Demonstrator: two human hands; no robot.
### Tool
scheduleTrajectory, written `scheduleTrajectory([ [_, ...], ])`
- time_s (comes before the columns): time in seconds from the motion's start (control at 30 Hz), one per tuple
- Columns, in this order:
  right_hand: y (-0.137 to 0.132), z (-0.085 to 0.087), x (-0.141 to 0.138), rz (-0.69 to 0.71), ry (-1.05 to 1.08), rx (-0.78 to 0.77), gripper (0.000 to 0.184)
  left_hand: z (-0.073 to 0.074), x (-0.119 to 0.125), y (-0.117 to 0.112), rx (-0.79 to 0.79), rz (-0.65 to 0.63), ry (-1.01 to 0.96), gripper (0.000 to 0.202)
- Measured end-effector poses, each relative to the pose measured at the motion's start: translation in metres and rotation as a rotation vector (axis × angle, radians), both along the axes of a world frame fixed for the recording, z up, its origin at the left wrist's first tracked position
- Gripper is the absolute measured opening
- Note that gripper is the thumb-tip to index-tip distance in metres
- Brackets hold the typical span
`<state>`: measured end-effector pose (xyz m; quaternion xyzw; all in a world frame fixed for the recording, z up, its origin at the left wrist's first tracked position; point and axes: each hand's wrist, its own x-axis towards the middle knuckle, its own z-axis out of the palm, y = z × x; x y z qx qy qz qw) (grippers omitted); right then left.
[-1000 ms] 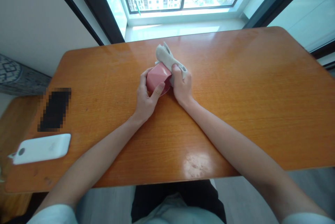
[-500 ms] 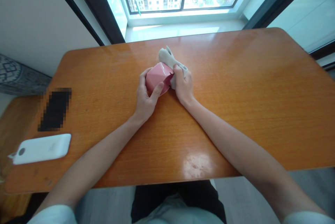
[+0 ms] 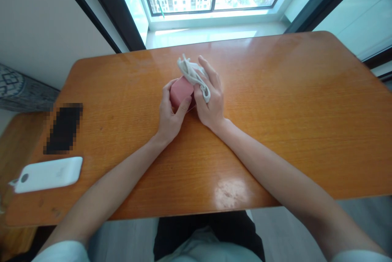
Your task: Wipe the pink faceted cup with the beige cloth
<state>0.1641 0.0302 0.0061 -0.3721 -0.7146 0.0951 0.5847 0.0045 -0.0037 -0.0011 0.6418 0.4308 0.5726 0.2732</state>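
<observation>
Near the middle of the table, my left hand [image 3: 172,115] is wrapped round a pink faceted bowl [image 3: 181,91], tilted on its side with its opening turned to the right. Its rim and inside are mostly hidden by my right hand [image 3: 212,96]. That hand grips a bunched white cloth [image 3: 192,72] between thumb and fingers, and the cloth lies against the upper right of the bowl. Some fingers of the right hand stretch out past the cloth.
The wooden table [image 3: 290,123] runs up to a window sill [image 3: 214,35]. At the left lie a white oblong device [image 3: 50,175] and a dark, pixelated flat object [image 3: 63,128]. A patterned cushion-like item [image 3: 24,90] is beyond the left edge.
My right hand has turned and moved slightly left across the bowl's opening, bunching the cloth and shifting it left over the bowl. My left hand and the bowl have barely moved.
</observation>
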Motion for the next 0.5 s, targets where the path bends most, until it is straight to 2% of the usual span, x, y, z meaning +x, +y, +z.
scheduleTrajectory([
  [0.07,-0.009,0.007,-0.002,0.096,-0.103,0.102,0.048,-0.005,0.000,0.001,0.017,-0.012,-0.026,0.054],
  [0.13,-0.014,0.011,-0.005,0.142,-0.132,0.111,0.048,-0.007,0.000,0.002,0.026,-0.021,-0.048,0.049],
  [0.23,-0.006,0.007,-0.005,0.079,0.020,-0.041,0.045,-0.003,0.001,0.001,0.004,-0.006,-0.040,0.055],
  [0.3,0.002,0.003,-0.004,-0.017,0.166,-0.228,0.051,0.002,0.001,0.000,-0.024,-0.001,-0.028,0.062],
  [0.37,0.005,0.002,-0.003,-0.060,0.218,-0.316,0.055,0.004,0.001,-0.001,-0.032,-0.002,-0.020,0.065],
  [0.4,0.003,0.003,-0.002,-0.047,0.188,-0.292,0.053,0.004,0.001,-0.001,-0.027,-0.001,-0.019,0.065],
  [0.5,-0.006,0.010,-0.001,0.062,-0.004,-0.069,0.047,0.000,0.001,0.000,-0.002,0.000,-0.023,0.060],
])
